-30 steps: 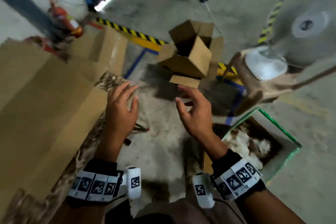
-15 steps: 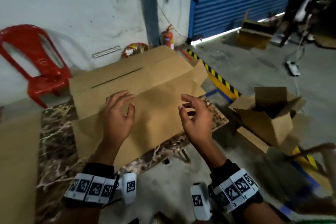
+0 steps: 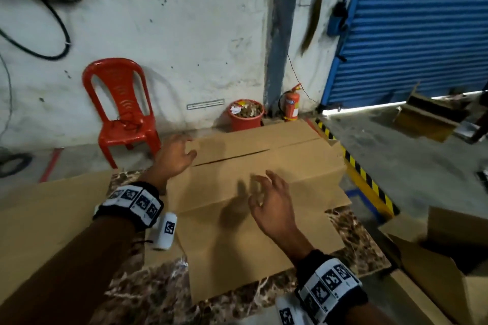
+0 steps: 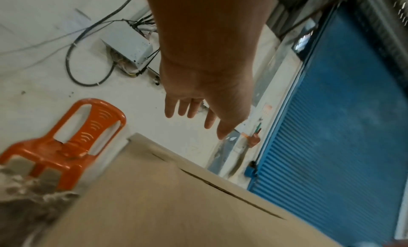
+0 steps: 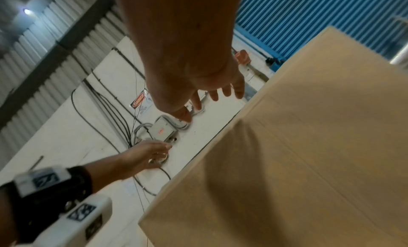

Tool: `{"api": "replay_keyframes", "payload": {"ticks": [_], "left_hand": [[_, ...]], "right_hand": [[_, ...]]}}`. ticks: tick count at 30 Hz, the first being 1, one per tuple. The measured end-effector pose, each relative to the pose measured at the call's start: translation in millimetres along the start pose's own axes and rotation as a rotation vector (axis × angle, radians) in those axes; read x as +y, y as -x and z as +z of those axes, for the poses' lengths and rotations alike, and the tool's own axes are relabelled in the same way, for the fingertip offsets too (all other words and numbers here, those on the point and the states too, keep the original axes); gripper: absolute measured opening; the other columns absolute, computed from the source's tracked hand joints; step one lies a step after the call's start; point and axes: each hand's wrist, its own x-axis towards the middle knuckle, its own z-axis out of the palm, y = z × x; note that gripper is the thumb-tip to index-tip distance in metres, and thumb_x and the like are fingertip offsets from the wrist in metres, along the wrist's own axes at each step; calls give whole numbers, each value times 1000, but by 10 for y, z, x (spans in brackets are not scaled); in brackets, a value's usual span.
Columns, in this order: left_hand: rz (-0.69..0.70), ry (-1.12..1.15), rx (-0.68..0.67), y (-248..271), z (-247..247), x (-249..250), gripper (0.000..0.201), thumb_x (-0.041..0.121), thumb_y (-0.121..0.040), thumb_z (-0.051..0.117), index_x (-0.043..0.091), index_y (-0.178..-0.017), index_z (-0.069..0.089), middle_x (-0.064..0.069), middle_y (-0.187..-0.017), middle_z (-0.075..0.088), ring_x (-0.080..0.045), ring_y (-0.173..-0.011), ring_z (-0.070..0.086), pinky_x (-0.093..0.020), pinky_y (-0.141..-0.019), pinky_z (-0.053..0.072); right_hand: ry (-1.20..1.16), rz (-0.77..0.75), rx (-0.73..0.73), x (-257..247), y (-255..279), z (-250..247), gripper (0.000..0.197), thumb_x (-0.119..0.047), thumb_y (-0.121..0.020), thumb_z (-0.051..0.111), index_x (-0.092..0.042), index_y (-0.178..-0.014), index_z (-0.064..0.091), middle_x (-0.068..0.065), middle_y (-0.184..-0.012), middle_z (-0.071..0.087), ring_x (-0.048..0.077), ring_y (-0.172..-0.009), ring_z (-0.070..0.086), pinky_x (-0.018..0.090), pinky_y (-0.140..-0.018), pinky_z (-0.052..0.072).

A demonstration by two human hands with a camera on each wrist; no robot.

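The flattened box [image 3: 224, 258] lies across the middle of the marble table [image 3: 158, 290], from near edge to far edge, with the left hand [image 3: 174, 157] over its far left corner and the right hand [image 3: 272, 200] above its middle, both loosely spread and holding nothing.

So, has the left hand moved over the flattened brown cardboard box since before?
Yes. The left hand has reached forward over the flattened brown cardboard box, from short of its slit to the slit's left end.
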Motion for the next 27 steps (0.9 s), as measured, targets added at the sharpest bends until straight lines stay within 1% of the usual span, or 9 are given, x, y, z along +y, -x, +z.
{"api": "replay_keyframes", "payload": {"ticks": [5, 8, 10, 12, 15, 18, 21, 24, 27], "left_hand": [[-92, -116, -264, -301, 20, -192, 73, 39, -88, 69, 10, -147, 38, -17, -155, 30, -32, -145, 21, -39, -115, 21], [-194, -71, -339, -296, 50, -164, 85, 63, -83, 61, 8, -145, 40, -17, -152, 35, -32, -141, 30, -35, -109, 26], [-182, -138, -371, -309, 81, -73, 76, 62, -89, 53, 7, -140, 44, -15, -146, 40, -31, -135, 32, -29, -94, 24], [-192, -219, -352, -271, 36, -30, 65, 56, -92, 53, 12, -140, 43, -15, -144, 38, -33, -134, 28, -37, -99, 25], [-336, -339, -333, -219, 44, -218, 100, 91, -67, 43, 26, -142, 35, -18, -143, 34, -42, -133, 28, -60, -104, 32], [-432, -388, -326, 52, 42, -345, 113, 101, -56, 28, 30, -143, 33, -16, -145, 34, -40, -134, 28, -62, -103, 32], [-491, -415, -247, 440, 18, -380, 116, 100, -52, 17, 28, -141, 38, -13, -145, 40, -37, -131, 35, -55, -100, 36], [-557, -244, -210, 836, 46, -449, 110, 102, -57, 19, 20, -123, 50, -13, -114, 62, -36, -105, 58, -42, -81, 47], [-580, -26, -144, 1151, 102, -486, 87, 99, -59, 24, 21, -92, 46, 6, -73, 54, -24, -74, 57, -32, -63, 39]], "right_hand": [[122, 8, -285, 101, -263, 334, 107, -87, -75, -5, -21, -156, 16, 10, -165, 7, 31, -151, -1, 47, -121, 18], [135, -24, -312, 248, -277, 489, 95, -78, -80, -5, -25, -158, 6, 4, -165, -13, 26, -148, -23, 48, -119, 17], [118, -19, -341, 305, -374, 487, 94, -78, -78, -7, -29, -158, 4, 0, -164, -17, 20, -145, -29, 47, -118, 16], [105, -38, -362, 319, -516, 451, 96, -80, -76, -10, -31, -157, 4, -3, -164, -18, 18, -145, -29, 47, -119, 15], [117, -94, -410, 452, -780, 480, 88, -79, -79, -3, -36, -156, 6, -7, -164, -17, 18, -147, -27, 47, -118, 20], [127, -191, -448, 582, -1002, 541, 86, -82, -79, 2, -41, -154, 11, -9, -164, -11, 17, -148, -24, 47, -118, 23], [92, -304, -520, 617, -1194, 576, 92, -90, -74, -1, -44, -152, 16, -7, -164, -14, 15, -147, -28, 54, -120, 12], [56, -297, -604, 605, -1348, 576, 68, -76, -89, 24, -49, -151, 18, -5, -160, -29, 18, -143, -36, 57, -118, -1], [24, -198, -649, 591, -1466, 637, 61, -65, -96, 37, -56, -150, 12, -3, -160, -30, 28, -144, -33, 64, -114, -5]]}}
